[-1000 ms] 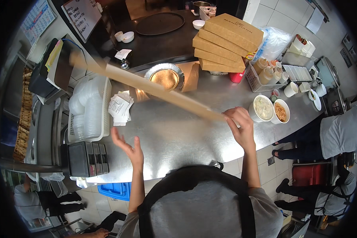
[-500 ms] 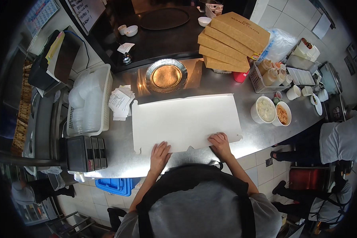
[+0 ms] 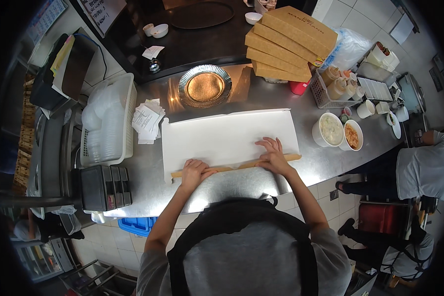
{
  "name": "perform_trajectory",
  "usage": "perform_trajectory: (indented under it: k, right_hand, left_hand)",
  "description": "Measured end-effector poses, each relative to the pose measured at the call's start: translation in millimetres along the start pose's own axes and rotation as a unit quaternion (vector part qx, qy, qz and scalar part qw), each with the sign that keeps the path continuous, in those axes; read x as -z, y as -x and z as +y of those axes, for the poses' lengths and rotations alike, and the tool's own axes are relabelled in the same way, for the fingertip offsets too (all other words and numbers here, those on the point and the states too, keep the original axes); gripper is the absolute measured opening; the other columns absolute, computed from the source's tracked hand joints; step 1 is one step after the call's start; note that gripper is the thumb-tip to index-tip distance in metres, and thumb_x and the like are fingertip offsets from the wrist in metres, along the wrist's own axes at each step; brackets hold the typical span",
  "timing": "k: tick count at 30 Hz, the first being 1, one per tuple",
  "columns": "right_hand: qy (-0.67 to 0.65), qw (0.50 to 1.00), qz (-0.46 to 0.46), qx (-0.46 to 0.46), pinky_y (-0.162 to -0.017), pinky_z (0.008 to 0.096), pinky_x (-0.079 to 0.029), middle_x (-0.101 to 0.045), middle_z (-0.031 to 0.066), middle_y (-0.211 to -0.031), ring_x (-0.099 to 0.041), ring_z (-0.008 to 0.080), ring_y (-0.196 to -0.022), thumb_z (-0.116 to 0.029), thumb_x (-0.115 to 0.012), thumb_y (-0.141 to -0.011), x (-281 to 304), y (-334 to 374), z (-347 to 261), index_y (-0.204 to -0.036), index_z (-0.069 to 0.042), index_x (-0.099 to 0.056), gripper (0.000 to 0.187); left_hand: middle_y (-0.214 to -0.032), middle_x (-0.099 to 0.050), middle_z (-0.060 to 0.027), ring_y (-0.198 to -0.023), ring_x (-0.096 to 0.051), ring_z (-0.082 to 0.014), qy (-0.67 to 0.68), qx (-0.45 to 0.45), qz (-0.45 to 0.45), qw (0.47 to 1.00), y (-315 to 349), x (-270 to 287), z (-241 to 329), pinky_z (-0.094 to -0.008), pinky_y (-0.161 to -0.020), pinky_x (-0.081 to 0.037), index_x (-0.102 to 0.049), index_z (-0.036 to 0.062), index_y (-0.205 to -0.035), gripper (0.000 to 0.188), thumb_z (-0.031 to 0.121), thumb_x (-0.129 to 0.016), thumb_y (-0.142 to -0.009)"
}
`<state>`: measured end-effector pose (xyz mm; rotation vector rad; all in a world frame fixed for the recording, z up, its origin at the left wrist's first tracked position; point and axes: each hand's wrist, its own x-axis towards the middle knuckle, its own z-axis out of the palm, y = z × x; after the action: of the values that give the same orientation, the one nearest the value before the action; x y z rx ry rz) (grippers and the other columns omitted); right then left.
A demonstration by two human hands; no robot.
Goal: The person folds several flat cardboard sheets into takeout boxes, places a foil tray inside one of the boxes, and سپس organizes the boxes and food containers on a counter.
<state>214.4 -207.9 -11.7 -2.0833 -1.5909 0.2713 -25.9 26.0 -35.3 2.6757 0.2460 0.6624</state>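
A flat cardboard box blank [image 3: 227, 130], white on its upper face, lies on the steel counter in front of me. Its near edge is folded up into a narrow flap [image 3: 241, 166] that shows brown. My left hand [image 3: 194, 173] is closed over this flap toward its left end, fingers curled onto the white face and thumb pointing right along the fold. Toward the flap's right end, my right hand [image 3: 273, 156] touches it with the thumb side low, while the fingers are spread above the white face.
A foil-like round plate [image 3: 204, 86] and paper slips [image 3: 148, 121] lie beyond the blank. Stacked brown boxes [image 3: 291, 44], a bottle basket [image 3: 330, 101] and two food tubs [image 3: 329, 129] stand right. Left are a lid basket [image 3: 126, 118] and dark drawers [image 3: 103, 190]. Co-workers stand at right and lower left.
The blank's near edge has been folded up from flat, showing its brown outside. My right hand moved slightly farther from me and spread its fingers. My left hand curled over the fold.
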Motion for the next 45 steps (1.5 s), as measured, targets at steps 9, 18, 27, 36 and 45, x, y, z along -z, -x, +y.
perform_trajectory:
  k: [9, 18, 27, 36, 45]
  right_hand:
    - [0.034, 0.995, 0.074, -0.063, -0.107, 0.058, -0.012, -0.036, 0.0114, -0.133, -0.024, 0.0315, -0.132, -0.031, -0.069, -0.074, -36.8, -19.3, 5.0, -0.11, -0.013, -0.05, 0.045]
    - [0.108, 0.98, 0.151, -0.067, -0.107, 0.0565, -0.013, -0.034, 0.0146, -0.135, -0.027, 0.0311, -0.131, -0.008, -0.056, -0.077, -85.8, -65.8, -42.6, -0.124, -0.004, -0.042, 0.049]
    - [0.172, 0.959, 0.152, -0.166, -0.107, 0.0559, -0.014, -0.037, 0.0132, -0.133, -0.028, 0.0295, -0.131, -0.008, -0.048, -0.084, -36.5, -11.4, 35.3, -0.125, -0.008, -0.042, 0.042]
    - [0.257, 0.921, 0.202, -0.209, -0.104, 0.0578, -0.018, -0.036, 0.0107, -0.136, -0.029, 0.0275, -0.131, -0.009, -0.049, -0.084, 2.6, -22.6, 77.5, -0.135, -0.014, -0.035, 0.053]
    - [0.203, 0.968, 0.114, -0.095, -0.107, 0.0601, -0.007, -0.048, 0.006, -0.129, -0.035, 0.0236, -0.128, -0.007, -0.062, -0.076, -25.4, -143.7, 10.8, -0.109, -0.016, -0.057, 0.035]
  left_hand:
    - [-0.117, -0.048, -0.011, -0.112, -0.043, -0.0271, -0.079, 0.094, -0.044, 0.991, -19.7, -19.3, 9.9, -0.0463, -0.095, -0.032, -0.051, 0.0108, -0.115, 0.052, 0.04, -0.067, -0.075]
    - [-0.145, -0.023, -0.0159, -0.135, -0.02, -0.0328, -0.112, 0.11, -0.072, 0.985, -54.1, -80.8, 41.4, -0.0541, -0.108, -0.016, -0.035, 0.0059, -0.134, 0.051, 0.015, -0.051, -0.087]
    - [-0.148, -0.017, -0.0157, -0.138, -0.015, -0.0325, -0.1, 0.199, -0.003, 0.975, -6.8, -12.3, -42.3, -0.0529, -0.109, -0.013, -0.031, 0.0032, -0.136, 0.055, 0.027, -0.049, -0.09]
    - [-0.148, -0.02, -0.0151, -0.138, -0.014, -0.0328, -0.266, 0.172, -0.044, 0.948, 4.8, 21.5, -62.2, -0.0555, -0.109, -0.01, -0.032, 0.0056, -0.137, 0.055, 0.026, -0.05, -0.089]
    - [-0.133, -0.044, -0.0111, -0.132, -0.029, -0.0265, 0.009, -0.107, -0.115, 0.987, -45.7, -39.9, 56.1, -0.0503, -0.107, -0.022, -0.059, 0.0065, -0.102, 0.029, 0.027, -0.059, -0.081]
